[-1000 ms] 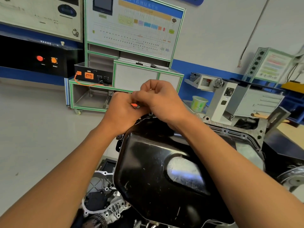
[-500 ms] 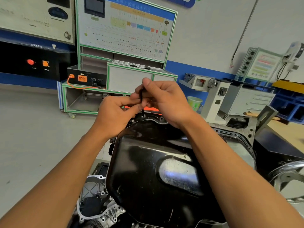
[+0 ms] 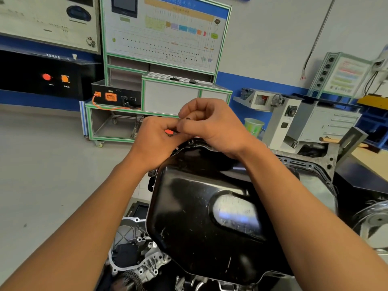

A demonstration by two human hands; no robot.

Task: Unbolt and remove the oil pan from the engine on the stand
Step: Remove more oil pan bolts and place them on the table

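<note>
Hands together above the far rim of the glossy black metal oil pan, knuckles touching. Left hand with fingers curled tight round a small tool with a red and black grip, only that coloured bit showing between the fingers. Right hand just to the right of it, fingers bent in, thumb and forefinger pinched on a small dark piece (too small to say whether a bolt or the end of the same tool). Directly below the hands, a round bolt hole in the pan's far flange. Pan lying belly-up on the bare grey cast-metal engine, near the middle of the scene, both forearms reaching across it, a scuffed pale patch on its raised hump. To the right of the pan, a dark flat gasket flange with a row of holes. Far behind, a green-framed training cart on castors against the wall, a pale green plastic bucket to its right, and a grey metal cabinet with drawers farther right.
</note>
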